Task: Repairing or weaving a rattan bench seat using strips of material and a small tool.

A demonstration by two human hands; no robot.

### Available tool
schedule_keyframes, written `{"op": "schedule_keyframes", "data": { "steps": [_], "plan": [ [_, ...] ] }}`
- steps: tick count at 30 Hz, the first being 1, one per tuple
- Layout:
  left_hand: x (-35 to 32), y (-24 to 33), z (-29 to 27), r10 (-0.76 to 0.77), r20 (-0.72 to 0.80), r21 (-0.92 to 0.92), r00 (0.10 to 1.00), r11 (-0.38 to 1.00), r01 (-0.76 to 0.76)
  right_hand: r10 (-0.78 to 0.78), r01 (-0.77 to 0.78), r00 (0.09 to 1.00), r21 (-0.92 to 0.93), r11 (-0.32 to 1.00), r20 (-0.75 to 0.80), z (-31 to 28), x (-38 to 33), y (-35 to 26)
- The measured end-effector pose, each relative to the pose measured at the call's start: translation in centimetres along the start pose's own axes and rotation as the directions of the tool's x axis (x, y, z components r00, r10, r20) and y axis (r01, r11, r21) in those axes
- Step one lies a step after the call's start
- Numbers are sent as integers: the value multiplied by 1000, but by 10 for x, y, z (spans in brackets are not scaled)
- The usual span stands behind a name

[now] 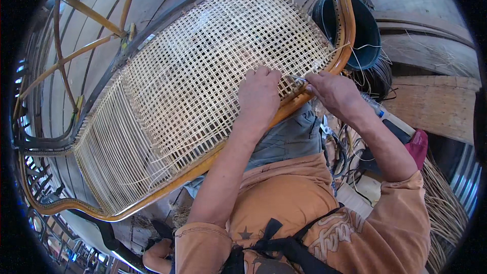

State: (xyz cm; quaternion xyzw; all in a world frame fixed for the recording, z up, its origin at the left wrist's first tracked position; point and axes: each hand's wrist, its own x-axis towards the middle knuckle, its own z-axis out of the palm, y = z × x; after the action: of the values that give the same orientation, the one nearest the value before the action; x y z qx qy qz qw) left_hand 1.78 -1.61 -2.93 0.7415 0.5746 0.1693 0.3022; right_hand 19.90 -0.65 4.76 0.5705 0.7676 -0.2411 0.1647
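Observation:
A curved wooden chair frame [341,15] lies tilted across my lap, its seat and back filled with a pale woven cane mesh [203,71]. My left hand [259,94] presses flat on the mesh near the frame's lower rail, fingers curled. Just to the right, my right hand [332,91] pinches a thin cane strand [297,77] that runs between the two hands at the mesh edge. Loose strand ends trail off past the frame rim toward the right.
A black bucket [368,30] sits beyond the frame at the upper right. Bundles of loose cane [446,208] lie at the right, with scissors [324,129] and a red-handled tool [418,147] by my right thigh. Wooden floor planks [431,96] surround me.

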Motion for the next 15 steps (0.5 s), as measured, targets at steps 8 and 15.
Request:
{"op": "schedule_keyframes", "data": {
  "steps": [8,15],
  "plan": [
    [-4,-17,-6,18,-21,-124,1000,992,-21,-16,17,1000,79,997,-12,-2,-1,-2],
    [-45,-16,-18,23,-141,-27,990,999,-27,-100,111,990,104,988,-102,-8,-32,0]
  ]
}}
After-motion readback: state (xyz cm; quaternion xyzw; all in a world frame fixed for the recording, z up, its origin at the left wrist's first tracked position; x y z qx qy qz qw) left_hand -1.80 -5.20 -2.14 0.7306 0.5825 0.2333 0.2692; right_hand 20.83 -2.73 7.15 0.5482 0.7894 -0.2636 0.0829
